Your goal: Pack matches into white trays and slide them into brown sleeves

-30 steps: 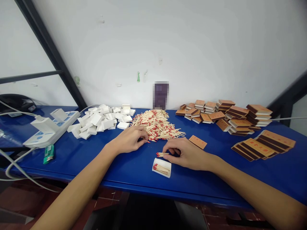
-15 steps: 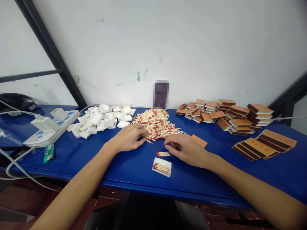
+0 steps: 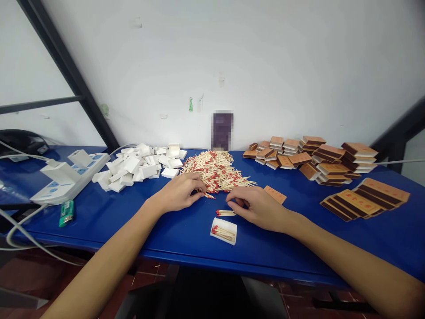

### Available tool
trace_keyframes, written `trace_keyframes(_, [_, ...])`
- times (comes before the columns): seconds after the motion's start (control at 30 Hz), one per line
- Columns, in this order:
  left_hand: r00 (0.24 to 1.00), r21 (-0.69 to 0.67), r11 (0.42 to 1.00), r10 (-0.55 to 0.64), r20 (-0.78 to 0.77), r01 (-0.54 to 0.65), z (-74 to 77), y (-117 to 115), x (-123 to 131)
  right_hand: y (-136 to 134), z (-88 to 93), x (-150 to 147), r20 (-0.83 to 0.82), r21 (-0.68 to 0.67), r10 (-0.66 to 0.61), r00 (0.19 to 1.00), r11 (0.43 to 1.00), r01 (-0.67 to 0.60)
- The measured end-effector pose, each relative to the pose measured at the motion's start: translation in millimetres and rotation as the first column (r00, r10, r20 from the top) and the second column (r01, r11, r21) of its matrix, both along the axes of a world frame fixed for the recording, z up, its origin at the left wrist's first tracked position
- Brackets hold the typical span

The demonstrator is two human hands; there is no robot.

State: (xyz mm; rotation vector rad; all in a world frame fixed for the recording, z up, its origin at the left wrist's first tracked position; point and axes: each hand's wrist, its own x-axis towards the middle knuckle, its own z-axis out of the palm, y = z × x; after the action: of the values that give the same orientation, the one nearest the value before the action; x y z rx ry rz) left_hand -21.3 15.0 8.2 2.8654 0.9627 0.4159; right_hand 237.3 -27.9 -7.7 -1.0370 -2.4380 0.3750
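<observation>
One small white rectangular tray (image 3: 227, 224), only partly filled with red-headed wooden matches (image 3: 224, 233), on blue table (image 3: 181, 239); just beyond it, one small loose bundle (image 3: 226, 213), then big heap (image 3: 215, 170) remaining. Rests left hand (image 3: 181, 192) at heap's edge, cannot tell whether gripping one match (image 3: 211, 196); holds right hand (image 3: 252, 207) loosely open.

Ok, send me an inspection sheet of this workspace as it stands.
Surface: blue table, glossy.
Job's things: match pile; white tray holding matches, small bundle behind it; heaped trays left, matchboxes and fanned sleeves right.
Clutter: green object, unclear; power strip with adapters.
Hands: left hand at the pile, grip unclear; right hand near the bundle, holding nothing visible.
Cables: white cable crossing the left front edge.
Surroundings: marked wall; dark frame.
</observation>
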Motion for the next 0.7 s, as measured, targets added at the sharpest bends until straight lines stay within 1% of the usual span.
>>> trace_keyframes(0.2, [1.000, -0.017, 0.999, -0.028, 0.015, 0.028, 1.3, -6, 9, 2, -2.2, 2, 0.022, -0.014, -0.005, 1.000, 1.000, 0.005])
trace_keyframes(0.37, [0.997, -0.015, 0.998, -0.064, 0.041, 0.065, -2.8, -11, 19, 4, -3.3, 3, 0.023, -0.020, 0.035, 0.999, 0.999, -0.035])
trace_keyframes(0.53, [0.995, -0.029, 0.997, -0.069, 0.066, 0.071, -6.6, -11, 24, 5, -5.1, 2, 0.036, -0.018, 0.025, 0.999, 1.000, -0.025])
trace_keyframes(0.7, [0.993, -0.026, 0.998, -0.052, 0.110, 0.055, -7.1, -12, 25, 6, -6.3, 2, 0.063, -0.018, 0.010, 0.998, 1.000, -0.009])
